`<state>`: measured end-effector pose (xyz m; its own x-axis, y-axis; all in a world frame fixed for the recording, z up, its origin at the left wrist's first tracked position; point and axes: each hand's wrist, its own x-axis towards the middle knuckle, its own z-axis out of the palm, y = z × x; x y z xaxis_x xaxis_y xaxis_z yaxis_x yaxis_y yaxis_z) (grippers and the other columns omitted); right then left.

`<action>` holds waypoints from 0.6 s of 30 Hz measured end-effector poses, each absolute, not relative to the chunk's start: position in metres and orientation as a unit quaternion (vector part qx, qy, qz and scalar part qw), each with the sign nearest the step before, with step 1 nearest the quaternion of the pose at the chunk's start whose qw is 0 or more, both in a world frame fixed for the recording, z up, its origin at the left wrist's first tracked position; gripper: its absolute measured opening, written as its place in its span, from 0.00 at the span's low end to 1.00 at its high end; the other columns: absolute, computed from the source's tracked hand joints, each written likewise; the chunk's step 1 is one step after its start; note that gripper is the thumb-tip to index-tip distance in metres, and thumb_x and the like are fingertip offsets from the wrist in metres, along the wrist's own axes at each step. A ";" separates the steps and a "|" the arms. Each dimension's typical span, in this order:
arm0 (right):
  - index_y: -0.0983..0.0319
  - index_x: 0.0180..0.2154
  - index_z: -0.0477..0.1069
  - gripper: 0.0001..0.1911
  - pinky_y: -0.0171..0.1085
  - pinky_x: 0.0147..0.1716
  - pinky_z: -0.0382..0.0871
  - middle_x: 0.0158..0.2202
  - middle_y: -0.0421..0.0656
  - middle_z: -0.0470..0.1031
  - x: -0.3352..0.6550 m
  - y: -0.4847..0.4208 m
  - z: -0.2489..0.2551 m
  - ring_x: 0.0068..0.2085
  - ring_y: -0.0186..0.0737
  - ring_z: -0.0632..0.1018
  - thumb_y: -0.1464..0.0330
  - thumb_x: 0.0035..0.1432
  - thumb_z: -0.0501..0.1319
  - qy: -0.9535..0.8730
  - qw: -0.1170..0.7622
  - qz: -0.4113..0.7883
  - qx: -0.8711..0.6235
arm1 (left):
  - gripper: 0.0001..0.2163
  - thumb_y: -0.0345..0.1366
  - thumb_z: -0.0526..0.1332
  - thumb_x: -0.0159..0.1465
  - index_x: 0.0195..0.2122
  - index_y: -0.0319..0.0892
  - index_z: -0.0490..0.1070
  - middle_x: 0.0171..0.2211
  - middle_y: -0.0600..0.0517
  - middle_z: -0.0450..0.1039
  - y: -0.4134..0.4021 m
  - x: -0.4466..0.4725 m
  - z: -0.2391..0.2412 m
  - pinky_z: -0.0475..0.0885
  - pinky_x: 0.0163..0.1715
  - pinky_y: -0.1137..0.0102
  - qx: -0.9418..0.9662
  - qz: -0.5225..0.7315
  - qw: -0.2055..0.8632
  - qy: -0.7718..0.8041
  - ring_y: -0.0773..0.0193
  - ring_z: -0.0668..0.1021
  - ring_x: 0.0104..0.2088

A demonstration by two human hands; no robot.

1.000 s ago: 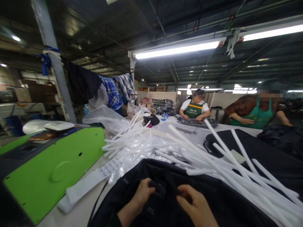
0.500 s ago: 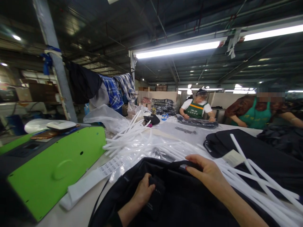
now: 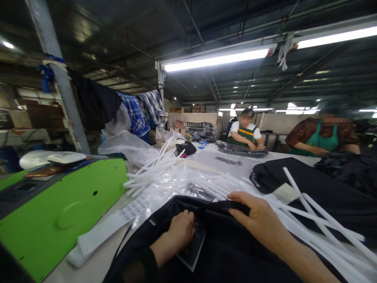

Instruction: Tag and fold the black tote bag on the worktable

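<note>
Black bag (image 3: 224, 251) lying flat on the desk (image 3: 97, 263) at bottom centre, long axis running left to right, top edge facing away toward the white tubes (image 3: 321, 232). Left hand (image 3: 181, 232) curled closed, pressing down on a dark label card (image 3: 193, 249) against the bag's front face; card tilted, upper end pointing away and to the right. Right hand (image 3: 259, 220) closed in a pinch around the black carry handle (image 3: 229, 205) at the bag's far edge, handle stretched sideways, parallel to the bag's long axis. Green machine housing (image 3: 61, 208) at left, just beside a white label strip (image 3: 114, 224). Second black bag (image 3: 312, 188) beyond the tubes, at right. Two co-workers in green aprons (image 3: 246, 135) seated at the desk's far end.
</note>
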<state>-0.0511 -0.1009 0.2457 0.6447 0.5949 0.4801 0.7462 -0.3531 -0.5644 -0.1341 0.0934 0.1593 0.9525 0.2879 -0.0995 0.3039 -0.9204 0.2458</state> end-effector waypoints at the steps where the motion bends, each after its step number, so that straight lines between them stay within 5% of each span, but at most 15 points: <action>1: 0.60 0.35 0.73 0.15 0.40 0.40 0.69 0.36 0.42 0.77 -0.051 -0.101 0.245 0.38 0.43 0.77 0.64 0.45 0.55 -0.410 0.395 -0.094 -0.817 | 0.15 0.30 0.59 0.56 0.45 0.33 0.67 0.45 0.39 0.69 0.097 -0.130 0.163 0.66 0.47 0.59 0.980 -0.034 0.132 0.147 0.48 0.72 0.48; 8: 0.59 0.33 0.73 0.12 0.37 0.35 0.69 0.31 0.40 0.76 -0.055 -0.104 0.248 0.34 0.40 0.76 0.65 0.45 0.55 -0.417 0.394 -0.082 -0.815 | 0.30 0.31 0.71 0.43 0.48 0.35 0.64 0.46 0.40 0.69 0.112 -0.095 0.178 0.68 0.44 0.64 0.981 -0.026 0.139 0.131 0.48 0.72 0.48; 13: 0.58 0.33 0.73 0.12 0.36 0.35 0.69 0.31 0.39 0.76 -0.064 -0.106 0.247 0.33 0.39 0.76 0.67 0.45 0.56 -0.423 0.406 -0.049 -0.809 | 0.25 0.38 0.68 0.50 0.48 0.38 0.65 0.48 0.41 0.66 0.110 -0.078 0.180 0.66 0.46 0.61 0.991 0.022 0.117 0.067 0.48 0.70 0.48; 18: 0.57 0.36 0.72 0.17 0.30 0.34 0.69 0.32 0.37 0.75 -0.080 -0.113 0.224 0.33 0.35 0.76 0.74 0.42 0.55 -0.484 0.388 -0.024 -0.784 | 0.13 0.30 0.60 0.55 0.42 0.41 0.70 0.44 0.45 0.68 0.116 -0.074 0.170 0.64 0.48 0.63 0.994 0.026 0.093 -0.042 0.53 0.69 0.48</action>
